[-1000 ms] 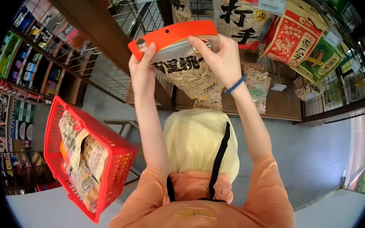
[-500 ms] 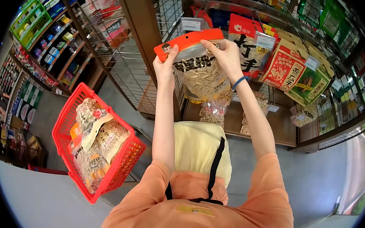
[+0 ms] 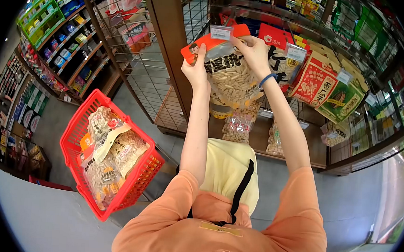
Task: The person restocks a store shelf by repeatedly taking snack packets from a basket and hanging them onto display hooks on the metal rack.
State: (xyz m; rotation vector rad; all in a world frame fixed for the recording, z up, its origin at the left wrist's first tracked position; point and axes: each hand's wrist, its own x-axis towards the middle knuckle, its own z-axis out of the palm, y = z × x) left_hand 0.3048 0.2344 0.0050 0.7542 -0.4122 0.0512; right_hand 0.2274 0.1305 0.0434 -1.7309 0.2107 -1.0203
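Note:
Both my hands grip a clear bag of sunflower seeds point(image 3: 233, 81) with a red-orange top strip. My left hand point(image 3: 196, 67) pinches the strip's left end, thumb on the front. On the right end, my right hand point(image 3: 254, 54) is closed, a blue band at its wrist. A price tag point(image 3: 221, 33) on a rack hook overlaps the upper edge of the bag, so the hook itself is hidden there. Just right of the bag hangs a red packet with black lettering point(image 3: 277, 51), partly covered by my right hand.
A red basket point(image 3: 150, 169) holding several snack bags stands to my left. Red and green packets point(image 3: 329, 85) hang further right on the rack. Bags of nuts point(image 3: 239, 124) sit on the low shelf point(image 3: 257, 144). A brown post point(image 3: 168, 34) rises left of the rack.
The bag has come up against the rack, and the price tag now overlaps its red strip. Both hands still grip it. The view has shifted slightly.

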